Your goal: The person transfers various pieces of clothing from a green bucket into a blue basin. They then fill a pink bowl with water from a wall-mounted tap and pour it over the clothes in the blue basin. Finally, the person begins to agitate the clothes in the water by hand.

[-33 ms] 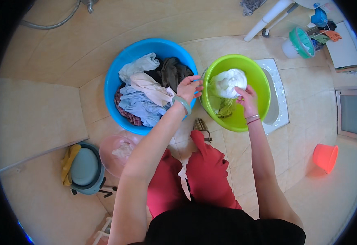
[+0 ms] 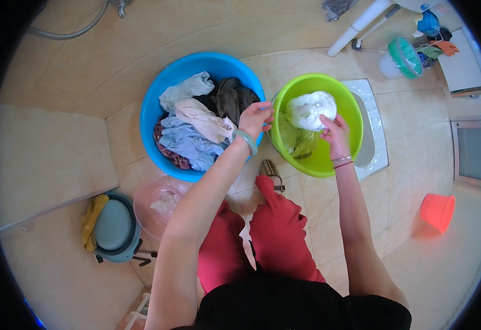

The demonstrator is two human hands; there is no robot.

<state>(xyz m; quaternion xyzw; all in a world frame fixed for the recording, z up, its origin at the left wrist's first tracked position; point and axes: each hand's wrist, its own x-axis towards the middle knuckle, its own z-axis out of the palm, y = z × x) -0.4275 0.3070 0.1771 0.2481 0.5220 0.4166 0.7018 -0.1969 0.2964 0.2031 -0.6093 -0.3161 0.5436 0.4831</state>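
My right hand [image 2: 336, 135] pinches the near right edge of a rounded white cloth bundle [image 2: 312, 109]. The bundle is inside a lime-green tub [image 2: 354, 124], over a pale yellow-green cloth [image 2: 301, 142] lying in that tub. My left hand [image 2: 256, 117] hangs between the two tubs with its fingers loosely curled and apart, and nothing shows in it. Left of it stands a large blue tub [image 2: 151, 94], filled with clothes: a pale pink garment [image 2: 202, 118], a light blue one [image 2: 188, 142], dark ones [image 2: 230, 100] and a white one [image 2: 184, 92].
Behind the lime tub a white squat-toilet basin [image 2: 379, 129] is set in the tiled floor. A pink basin [image 2: 152, 217] and grey-blue stacked basins [image 2: 114, 225] lie at the near left. An orange bucket [image 2: 438, 212] and a lidless bin [image 2: 402, 60] stand at the right.
The white cloth bundle has shifted slightly right and away from me together with my right hand. My left hand has hardly moved.
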